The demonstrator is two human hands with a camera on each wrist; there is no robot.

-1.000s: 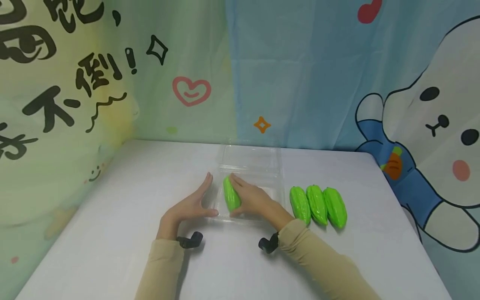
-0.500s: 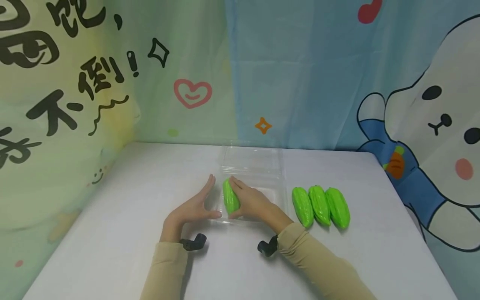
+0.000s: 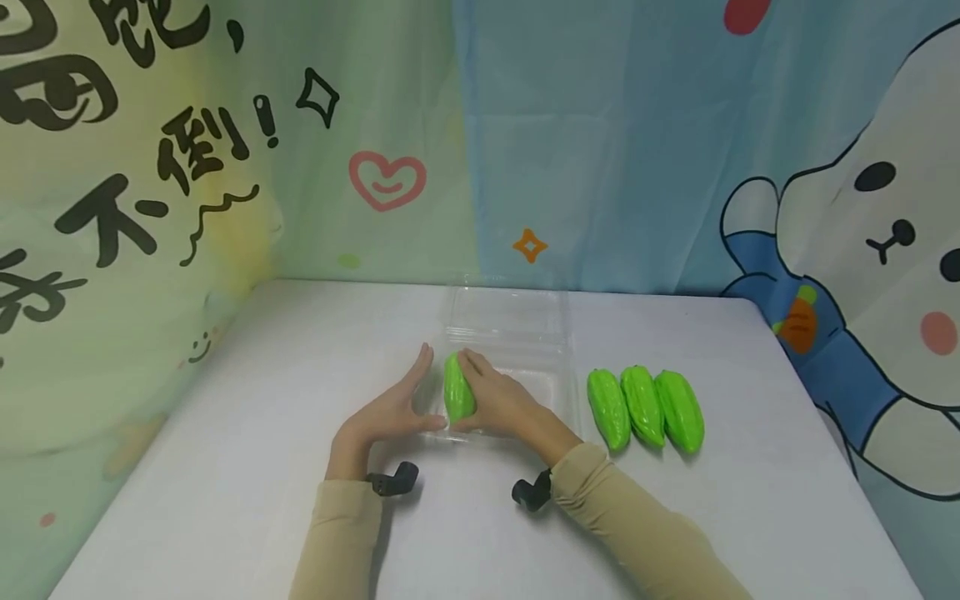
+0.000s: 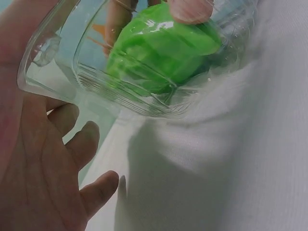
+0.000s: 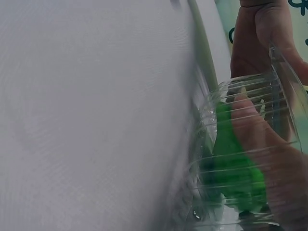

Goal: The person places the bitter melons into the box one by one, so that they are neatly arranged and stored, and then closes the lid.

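Note:
A glossy, bright green bitter melon (image 3: 457, 387) lies at the left side of a clear plastic box (image 3: 553, 382), whose hinged lid (image 3: 508, 310) lies open toward the back. My right hand (image 3: 501, 398) reaches into the box and grips the melon, thumb at its near end and fingers at its far end. Beside the box's left wall, my left hand (image 3: 386, 412) is spread, its thumb by the near left corner. In the left wrist view, the box's rim (image 4: 36, 89) runs close to the palm, and several fingers stretch out below it, holding nothing.
Right of the box, three more green bitter melons (image 3: 642, 406) lie side by side on the white table (image 3: 465, 533). A printed curtain (image 3: 360, 108) hangs behind the table. Each wrist carries a small black camera (image 3: 532, 492).
The bitter melon and my right hand have shifted slightly left within the box. My left hand stays spread beside it, and the head view has moved a little.

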